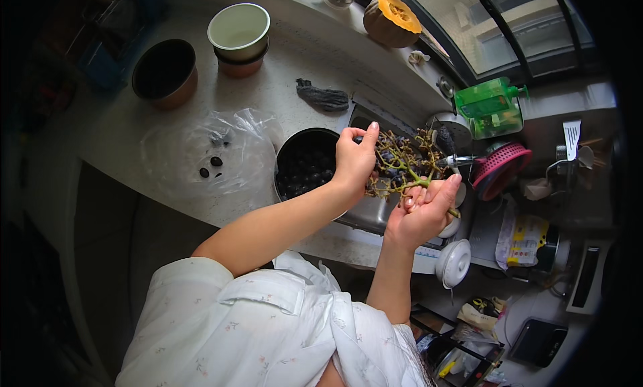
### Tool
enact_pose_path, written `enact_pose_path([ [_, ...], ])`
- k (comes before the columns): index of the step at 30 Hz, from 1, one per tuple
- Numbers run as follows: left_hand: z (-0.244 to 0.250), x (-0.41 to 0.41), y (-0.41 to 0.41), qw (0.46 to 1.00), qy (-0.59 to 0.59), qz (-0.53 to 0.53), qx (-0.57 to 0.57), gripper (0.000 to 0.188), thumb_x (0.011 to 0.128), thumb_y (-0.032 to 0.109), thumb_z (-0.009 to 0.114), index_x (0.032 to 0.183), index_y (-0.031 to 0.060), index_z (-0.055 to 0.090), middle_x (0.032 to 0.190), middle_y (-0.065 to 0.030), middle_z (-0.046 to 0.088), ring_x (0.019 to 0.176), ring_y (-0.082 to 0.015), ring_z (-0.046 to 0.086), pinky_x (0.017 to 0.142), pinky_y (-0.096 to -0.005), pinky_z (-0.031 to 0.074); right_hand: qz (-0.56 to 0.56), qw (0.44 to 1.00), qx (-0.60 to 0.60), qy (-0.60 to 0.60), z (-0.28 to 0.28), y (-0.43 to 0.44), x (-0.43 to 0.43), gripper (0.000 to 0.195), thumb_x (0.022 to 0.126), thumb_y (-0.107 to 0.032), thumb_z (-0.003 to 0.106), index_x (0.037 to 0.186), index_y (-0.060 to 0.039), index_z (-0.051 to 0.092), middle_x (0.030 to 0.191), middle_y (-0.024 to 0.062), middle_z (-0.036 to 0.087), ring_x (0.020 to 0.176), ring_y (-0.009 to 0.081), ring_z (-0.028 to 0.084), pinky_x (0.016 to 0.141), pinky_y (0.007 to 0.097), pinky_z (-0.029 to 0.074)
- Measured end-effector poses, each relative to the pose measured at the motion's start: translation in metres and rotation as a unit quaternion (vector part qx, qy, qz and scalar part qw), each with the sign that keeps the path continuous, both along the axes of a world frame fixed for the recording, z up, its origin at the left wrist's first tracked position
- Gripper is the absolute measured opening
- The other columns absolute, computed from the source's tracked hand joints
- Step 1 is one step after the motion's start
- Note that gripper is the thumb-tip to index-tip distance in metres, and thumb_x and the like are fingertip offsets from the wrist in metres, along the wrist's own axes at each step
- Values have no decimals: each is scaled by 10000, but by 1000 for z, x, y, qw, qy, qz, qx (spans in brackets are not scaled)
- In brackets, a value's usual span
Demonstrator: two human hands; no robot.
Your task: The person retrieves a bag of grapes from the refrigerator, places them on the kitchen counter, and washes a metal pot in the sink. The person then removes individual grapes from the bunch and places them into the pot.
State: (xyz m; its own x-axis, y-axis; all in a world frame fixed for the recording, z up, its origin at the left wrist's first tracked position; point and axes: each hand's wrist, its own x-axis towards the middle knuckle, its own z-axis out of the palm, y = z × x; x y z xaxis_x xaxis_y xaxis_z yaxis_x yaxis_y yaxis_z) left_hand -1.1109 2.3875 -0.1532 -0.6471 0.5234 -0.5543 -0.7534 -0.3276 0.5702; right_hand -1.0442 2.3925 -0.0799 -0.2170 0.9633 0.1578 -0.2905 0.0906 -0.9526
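Note:
My right hand (422, 211) grips a grape stem (412, 173), mostly bare and branching, over the sink (371, 213). Just left of the stem, my left hand (354, 161) has its fingers curled around a dark grape (357, 139), partly hidden by the fingers. A round dark pot (286, 151) holding many loose black grapes (301, 171) stands beside the sink, under my left forearm. More dark grapes show behind the stem, in the sink area. On the counter, a clear plastic bag (246, 161) has a few grapes (216, 161) on it.
Two stacked pots (241, 60) and a dark pot (166, 80) stand at the back left. A grey cloth (324, 96) lies behind the sink. The faucet (457, 160), a pink colander (502, 168) and green soap bottles (487, 108) are at right. A cut pumpkin (387, 27) rests on the sill.

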Motion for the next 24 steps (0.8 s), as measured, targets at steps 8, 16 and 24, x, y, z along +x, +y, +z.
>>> enact_pose_path([
  [8,-17,1,-6,993,41,-26,109,172,833,228,536,791,88,444,635,-5,475,415,-64,415,294,-196,255,-4,999,-27,19,8,12,4,451,885,-309,425,506,-130,259,442,-27,249,350,67,273,338,181,246],
  [16,-33,-12,-28,930,-23,-250,270,107,847,202,483,801,109,457,612,-37,461,390,-92,393,290,-182,212,14,997,-53,62,16,34,18,423,889,-291,421,524,-134,273,456,-27,246,362,58,271,345,173,246],
  [24,-54,-21,-56,945,86,-300,101,125,814,216,528,789,110,466,711,-60,490,398,-94,412,319,-189,263,-26,993,-83,84,24,54,30,433,874,-277,456,516,-146,248,435,-30,246,337,60,243,356,185,254],
])
